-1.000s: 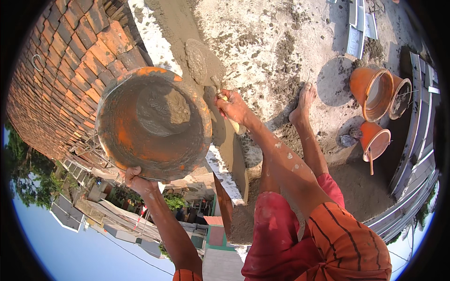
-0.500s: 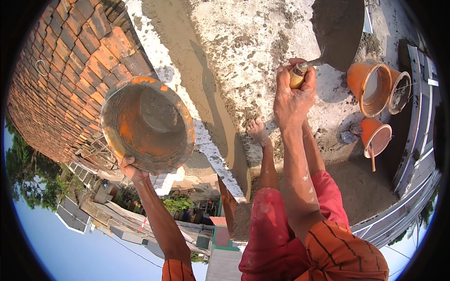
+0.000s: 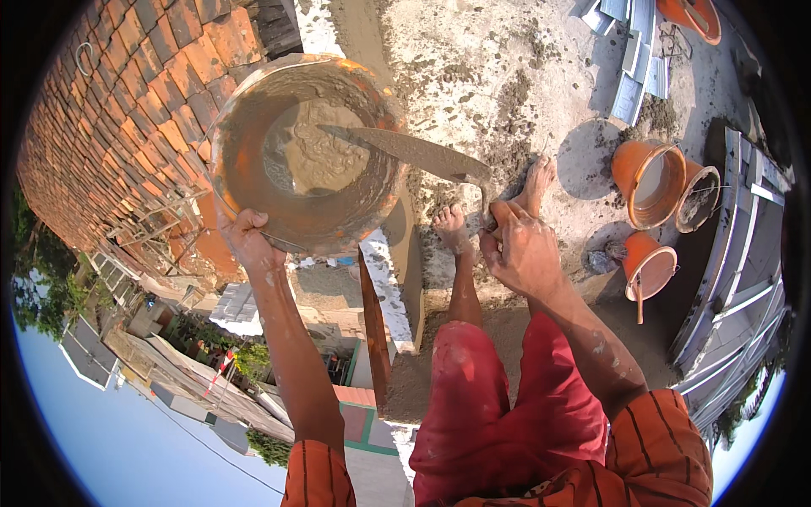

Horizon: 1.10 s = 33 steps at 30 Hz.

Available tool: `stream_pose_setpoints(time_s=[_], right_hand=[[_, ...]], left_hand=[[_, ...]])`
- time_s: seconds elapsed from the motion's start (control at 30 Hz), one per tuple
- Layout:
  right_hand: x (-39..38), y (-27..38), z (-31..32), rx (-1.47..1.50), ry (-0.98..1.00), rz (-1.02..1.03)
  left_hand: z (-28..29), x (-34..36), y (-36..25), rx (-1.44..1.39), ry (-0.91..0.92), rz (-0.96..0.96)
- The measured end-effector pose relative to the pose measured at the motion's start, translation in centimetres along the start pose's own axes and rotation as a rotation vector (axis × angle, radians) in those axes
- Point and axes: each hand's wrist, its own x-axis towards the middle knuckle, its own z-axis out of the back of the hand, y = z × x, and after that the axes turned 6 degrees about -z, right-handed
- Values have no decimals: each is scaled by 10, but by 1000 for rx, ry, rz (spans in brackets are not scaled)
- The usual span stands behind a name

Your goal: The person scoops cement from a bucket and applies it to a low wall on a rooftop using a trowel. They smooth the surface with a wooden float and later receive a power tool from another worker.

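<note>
My left hand [image 3: 253, 241] grips the near rim of an orange bucket [image 3: 245, 182], smeared with grey cement. The bucket tilts so its inside faces me, and wet mortar [image 3: 329, 160] lies at its bottom. My right hand [image 3: 525, 252] is closed around the handle of a trowel [image 3: 422, 155]. The trowel's blade crosses the bucket's right rim, its tip over the mortar. Most of the trowel handle is hidden by my fingers.
A low wall with a wet mortar band [image 3: 409, 253] runs along the left, beyond it a tiled roof [image 3: 169, 93] and a drop. Orange buckets [image 3: 629, 173] stand at right, near metal channels [image 3: 634, 76] and stacked metal strips [image 3: 726, 279]. My bare feet [image 3: 452, 228] are on the rough slab.
The trowel has swung from the far right to the left, into the bucket's mouth. My right hand has lowered and turned. The bucket has risen in view, its inside turned more toward me.
</note>
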Motion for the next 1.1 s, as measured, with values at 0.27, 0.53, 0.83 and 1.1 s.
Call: stream_pose_setpoints(time_s=[0.27, 0.53, 0.83, 1.1], right_hand=[[103, 115, 45, -649, 56, 326], [96, 88, -15, -212, 213, 352], [58, 58, 32, 210, 244, 329], [68, -37, 117, 1145, 237, 267]], left_hand=[[-80, -18, -15, 35, 335, -176], [-32, -9, -11, 90, 187, -84], [-20, 11, -17, -69, 107, -22], [44, 41, 2, -6, -31, 121]])
